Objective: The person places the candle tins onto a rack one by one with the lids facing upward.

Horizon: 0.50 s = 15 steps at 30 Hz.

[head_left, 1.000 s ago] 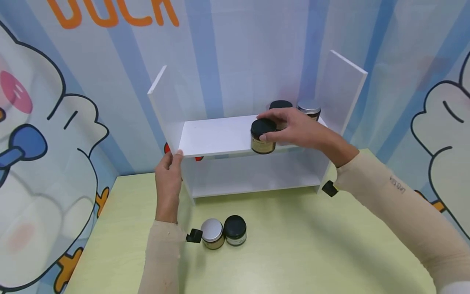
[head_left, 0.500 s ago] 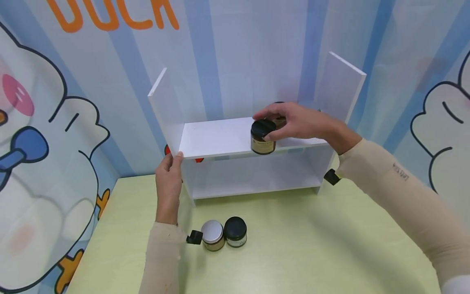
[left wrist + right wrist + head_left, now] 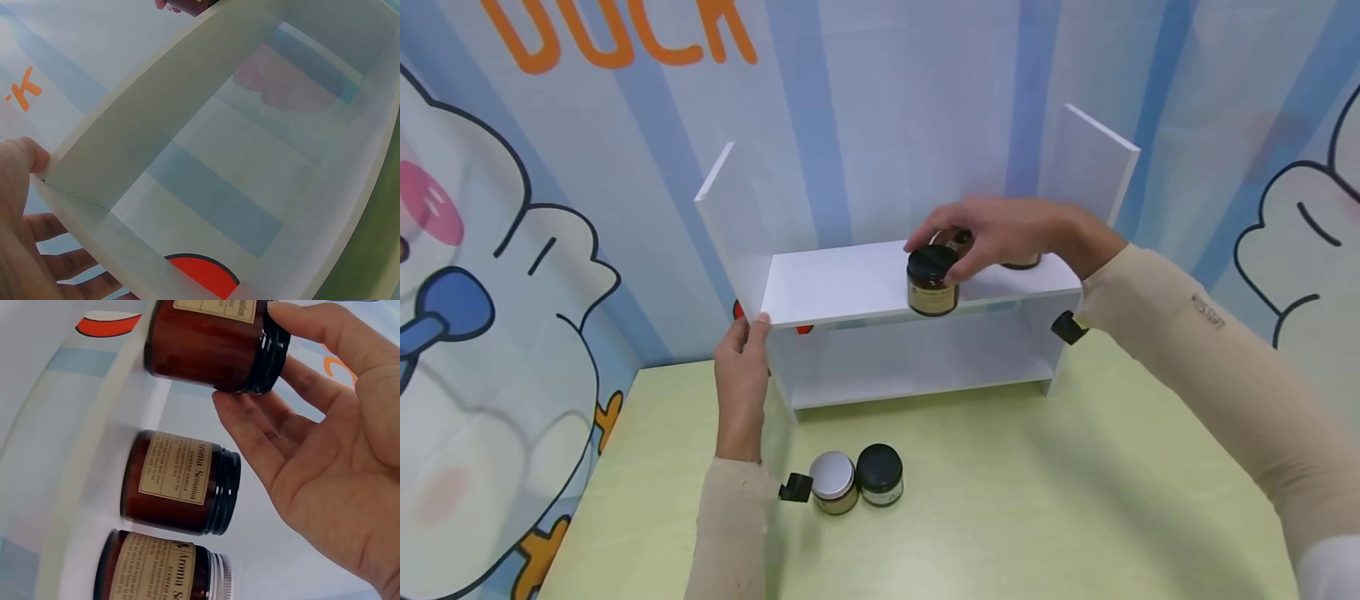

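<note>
My right hand (image 3: pixel 1011 227) holds a scented candle jar (image 3: pixel 933 297) by its black lid, thumb on one side and fingertips on the other. This amber jar is upright at the front edge of the white shelf unit's upper board (image 3: pixel 842 283); whether it rests there I cannot tell. In the right wrist view, a second black-lidded candle jar (image 3: pixel 175 481) and a silver-lidded one (image 3: pixel 156 569) stand on the board beside it. From the head, my right hand mostly covers both. My left hand (image 3: pixel 741 379) grips the unit's left side panel, thumb at the board's front corner.
On the table (image 3: pixel 1000 492), in front of the unit, a silver-lidded jar (image 3: pixel 832 482) and a black-lidded jar (image 3: pixel 880 475) stand side by side. Side panels (image 3: pixel 1093 158) rise at both ends of the upper board. A striped cartoon backdrop (image 3: pixel 910 108) hangs behind.
My right hand and wrist have risen and tilted slightly around the jar, which stays at nearly the same spot on the board's front edge. My left hand keeps its grip.
</note>
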Each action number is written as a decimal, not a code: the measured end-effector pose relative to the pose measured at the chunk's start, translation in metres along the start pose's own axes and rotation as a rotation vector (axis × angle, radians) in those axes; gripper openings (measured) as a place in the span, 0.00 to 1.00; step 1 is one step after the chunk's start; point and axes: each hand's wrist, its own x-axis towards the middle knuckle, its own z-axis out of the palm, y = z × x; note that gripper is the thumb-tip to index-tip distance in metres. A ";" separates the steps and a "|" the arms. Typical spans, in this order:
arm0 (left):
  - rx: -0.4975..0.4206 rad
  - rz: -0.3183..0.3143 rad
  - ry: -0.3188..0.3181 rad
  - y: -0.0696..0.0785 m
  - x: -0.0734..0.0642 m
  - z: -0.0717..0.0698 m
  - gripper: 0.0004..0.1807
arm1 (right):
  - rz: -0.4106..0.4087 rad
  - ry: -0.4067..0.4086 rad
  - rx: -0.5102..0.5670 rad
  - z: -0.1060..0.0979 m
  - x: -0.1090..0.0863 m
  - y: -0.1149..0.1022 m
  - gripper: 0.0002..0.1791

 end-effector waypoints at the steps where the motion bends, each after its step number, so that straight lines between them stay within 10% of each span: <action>1: 0.002 0.001 0.001 0.000 0.000 0.000 0.36 | -0.002 -0.014 0.000 -0.001 0.001 0.000 0.32; 15: 0.011 0.019 0.021 0.001 -0.001 -0.003 0.36 | -0.024 -0.131 0.004 -0.009 0.008 -0.008 0.32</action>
